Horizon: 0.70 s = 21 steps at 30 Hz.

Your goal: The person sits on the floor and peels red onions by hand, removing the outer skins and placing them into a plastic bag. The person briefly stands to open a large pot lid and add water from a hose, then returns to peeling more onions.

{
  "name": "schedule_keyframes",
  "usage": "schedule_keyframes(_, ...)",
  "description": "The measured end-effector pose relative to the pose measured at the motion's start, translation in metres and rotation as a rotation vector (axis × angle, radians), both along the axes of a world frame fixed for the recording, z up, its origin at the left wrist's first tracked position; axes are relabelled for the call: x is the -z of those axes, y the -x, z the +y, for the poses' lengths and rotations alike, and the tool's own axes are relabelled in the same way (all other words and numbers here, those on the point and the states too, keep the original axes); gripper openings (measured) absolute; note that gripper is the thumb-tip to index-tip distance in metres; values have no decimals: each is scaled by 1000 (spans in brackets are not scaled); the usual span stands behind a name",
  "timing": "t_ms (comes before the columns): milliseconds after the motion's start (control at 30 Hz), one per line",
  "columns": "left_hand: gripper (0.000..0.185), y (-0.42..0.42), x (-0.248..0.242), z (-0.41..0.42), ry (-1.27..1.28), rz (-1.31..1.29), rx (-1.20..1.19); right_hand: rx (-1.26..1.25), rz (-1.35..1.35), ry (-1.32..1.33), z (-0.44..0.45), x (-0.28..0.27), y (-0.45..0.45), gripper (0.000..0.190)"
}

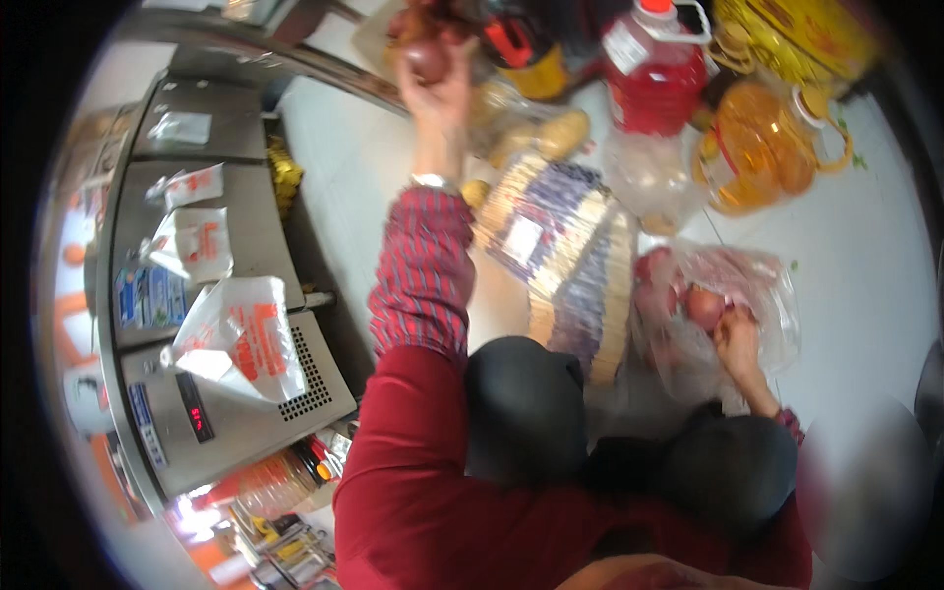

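At the top of the view, my left hand (436, 92) is stretched far forward, palm up, with its fingers around a red onion (427, 60). More onions lie just beyond it in a pale container (372, 37), partly cut off by the frame edge. On the right, my right hand (736, 335) reaches into a clear plastic bag (771, 295) on the floor, its fingertips closed on another red onion (706, 306). Several more onions (656, 273) show inside that bag. Motion blur softens both hands.
Packs of wooden-looking sticks (542, 221) lie between the arms. Beyond them are potatoes (564, 134), a jug of red liquid (655, 74), an oil bottle (759, 147) and a yellow package (800, 37). A steel refrigerated cabinet (251, 258) stands at left. My knees (525, 405) are close below.
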<state>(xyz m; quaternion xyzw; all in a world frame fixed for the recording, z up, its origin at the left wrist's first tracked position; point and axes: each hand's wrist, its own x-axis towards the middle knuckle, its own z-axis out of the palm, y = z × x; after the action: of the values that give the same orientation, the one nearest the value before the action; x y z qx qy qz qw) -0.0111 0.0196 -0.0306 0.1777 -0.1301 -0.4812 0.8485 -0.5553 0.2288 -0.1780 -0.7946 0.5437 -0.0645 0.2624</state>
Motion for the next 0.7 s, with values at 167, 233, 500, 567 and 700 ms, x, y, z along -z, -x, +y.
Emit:
schedule_keyframes(167, 37, -23, 9, -30, -209, -241, 65, -4, -38, 77, -6, -8, -7, 58)
schedule_keyframes(233, 35, 10, 10, -20, -452, -428, -35, -85, -15, 182, -11, -8, -16, 57)
schedule_keyframes(500, 15, 242, -6, 87, 63, -1382, 418, -83, -5, -44, -63, 5, -51, 58)
schedule_keyframes(567, 12, 281, 8, 103, 234, -1533, 766, 8, -156, -248, -65, 0, -39, 57)
schedule_keyframes(700, 44, 306, 42, 119, -109, -2076, 874, 546, -1028, -999, -37, -26, -4, 52)
